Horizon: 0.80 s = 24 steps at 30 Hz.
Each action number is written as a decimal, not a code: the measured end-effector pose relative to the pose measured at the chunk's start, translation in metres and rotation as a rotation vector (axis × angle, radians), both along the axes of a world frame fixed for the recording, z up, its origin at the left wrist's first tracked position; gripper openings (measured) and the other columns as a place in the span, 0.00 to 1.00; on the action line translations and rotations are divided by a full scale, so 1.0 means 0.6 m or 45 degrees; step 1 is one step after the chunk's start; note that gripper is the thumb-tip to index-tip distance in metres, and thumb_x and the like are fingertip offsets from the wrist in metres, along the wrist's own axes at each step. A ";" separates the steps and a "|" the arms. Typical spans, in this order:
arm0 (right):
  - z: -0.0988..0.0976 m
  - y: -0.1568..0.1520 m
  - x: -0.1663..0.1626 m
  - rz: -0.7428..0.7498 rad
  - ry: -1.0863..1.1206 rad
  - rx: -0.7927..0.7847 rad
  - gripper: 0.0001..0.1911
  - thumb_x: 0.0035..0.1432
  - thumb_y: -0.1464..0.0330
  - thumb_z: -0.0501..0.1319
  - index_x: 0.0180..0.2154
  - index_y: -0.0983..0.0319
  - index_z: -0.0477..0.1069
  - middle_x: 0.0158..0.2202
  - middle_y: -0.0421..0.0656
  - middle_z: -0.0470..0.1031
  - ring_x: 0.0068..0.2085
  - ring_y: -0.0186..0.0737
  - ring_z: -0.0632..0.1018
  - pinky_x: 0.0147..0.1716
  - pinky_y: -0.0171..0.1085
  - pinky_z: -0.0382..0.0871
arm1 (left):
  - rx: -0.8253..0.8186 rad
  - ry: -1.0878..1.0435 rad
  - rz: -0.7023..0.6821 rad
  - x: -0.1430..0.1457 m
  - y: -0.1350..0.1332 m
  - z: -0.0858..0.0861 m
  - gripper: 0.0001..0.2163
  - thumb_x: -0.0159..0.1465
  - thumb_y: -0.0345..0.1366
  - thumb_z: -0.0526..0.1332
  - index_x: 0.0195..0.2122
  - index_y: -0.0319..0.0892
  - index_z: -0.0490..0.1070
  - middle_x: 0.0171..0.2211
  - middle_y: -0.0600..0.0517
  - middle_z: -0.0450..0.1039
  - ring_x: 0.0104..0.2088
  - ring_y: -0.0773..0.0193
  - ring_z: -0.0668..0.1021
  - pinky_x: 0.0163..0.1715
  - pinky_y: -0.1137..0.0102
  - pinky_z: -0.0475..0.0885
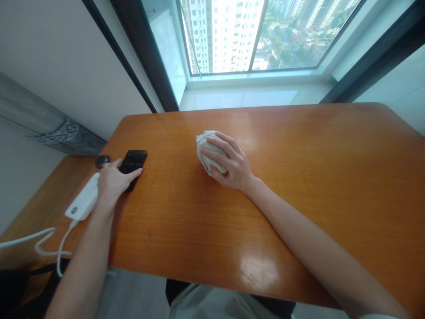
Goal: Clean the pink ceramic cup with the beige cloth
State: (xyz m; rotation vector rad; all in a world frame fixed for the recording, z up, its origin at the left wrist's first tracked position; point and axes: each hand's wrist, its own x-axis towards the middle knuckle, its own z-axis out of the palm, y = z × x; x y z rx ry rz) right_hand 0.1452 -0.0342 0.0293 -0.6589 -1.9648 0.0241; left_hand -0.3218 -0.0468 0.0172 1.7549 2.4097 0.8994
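My right hand (230, 164) presses a crumpled white cloth (206, 148) against the orange wooden table (299, 177), fingers wrapped over it near the table's middle. My left hand (113, 180) rests at the table's left edge, its fingers lying on a black phone (133, 160) that is flat on the wood. A white power bank (83, 201) sits just left of that hand, partly under the wrist.
A white cable (49, 241) runs from the power bank off the left edge. A small black round object (102, 161) lies beside the phone. A window (252, 35) with a white sill is behind the table. A patterned grey cushion (63, 135) lies at the left.
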 end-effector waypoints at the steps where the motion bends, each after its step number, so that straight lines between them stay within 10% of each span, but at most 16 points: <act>1: 0.000 0.000 0.000 0.003 0.002 0.000 0.29 0.69 0.68 0.65 0.68 0.48 0.79 0.73 0.46 0.78 0.78 0.62 0.73 0.73 0.68 0.75 | -0.011 -0.016 -0.005 -0.011 0.007 -0.005 0.37 0.47 0.65 0.80 0.49 0.43 0.84 0.43 0.39 0.84 0.55 0.23 0.83 0.53 0.35 0.73; 6: 0.003 -0.001 -0.002 0.015 0.018 0.041 0.29 0.69 0.69 0.65 0.69 0.50 0.78 0.72 0.48 0.78 0.77 0.62 0.73 0.73 0.67 0.76 | 0.158 0.100 -0.182 0.046 0.014 0.009 0.33 0.57 0.56 0.78 0.59 0.43 0.79 0.55 0.39 0.83 0.63 0.23 0.79 0.65 0.29 0.70; 15: 0.003 -0.004 0.000 -0.011 -0.049 0.009 0.34 0.70 0.67 0.64 0.75 0.46 0.71 0.74 0.46 0.76 0.79 0.64 0.71 0.74 0.69 0.73 | 0.404 -0.633 -1.187 0.417 0.065 0.022 0.23 0.76 0.51 0.70 0.67 0.47 0.74 0.63 0.45 0.80 0.63 0.49 0.83 0.61 0.54 0.81; 24: 0.012 -0.004 -0.005 0.027 0.024 -0.019 0.45 0.71 0.66 0.62 0.83 0.57 0.53 0.76 0.58 0.70 0.78 0.62 0.73 0.74 0.63 0.75 | 0.542 -1.236 -0.877 0.469 0.092 -0.009 0.14 0.73 0.46 0.74 0.55 0.50 0.80 0.52 0.51 0.86 0.51 0.58 0.87 0.54 0.62 0.83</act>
